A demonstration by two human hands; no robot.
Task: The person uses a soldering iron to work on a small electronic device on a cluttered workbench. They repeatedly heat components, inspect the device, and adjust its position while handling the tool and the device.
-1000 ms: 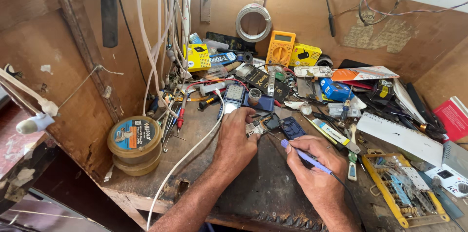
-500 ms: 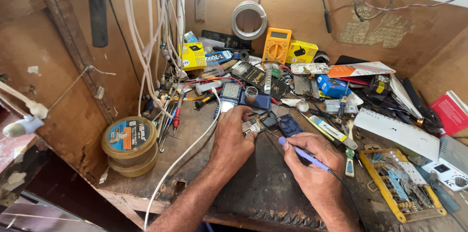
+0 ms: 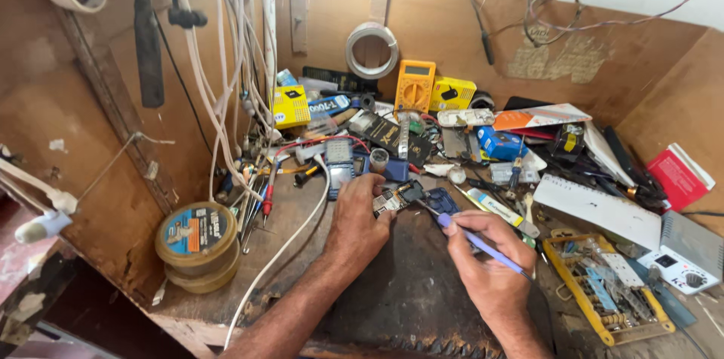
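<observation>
My left hand (image 3: pixel 357 222) presses down on a small phone circuit board (image 3: pixel 398 198) lying on the dark, scorched work mat (image 3: pixel 411 291). My right hand (image 3: pixel 483 265) grips a thin purple-handled tool (image 3: pixel 480 241) like a pen, and its metal tip touches the board beside a small blue part (image 3: pixel 443 200). Both forearms come in from the bottom edge.
A yellow multimeter (image 3: pixel 415 87) leans on the back wall under a tape roll (image 3: pixel 371 50). White cables (image 3: pixel 226 65) hang at left, above a spool tin (image 3: pixel 197 242). Phone parts and tools litter the bench; a yellow tray (image 3: pixel 603 291) and a white unit (image 3: pixel 679 265) sit at right.
The view has dipped slightly and drawn nearer to the bench. Both hands stay at the board, the tool tip still on it.
</observation>
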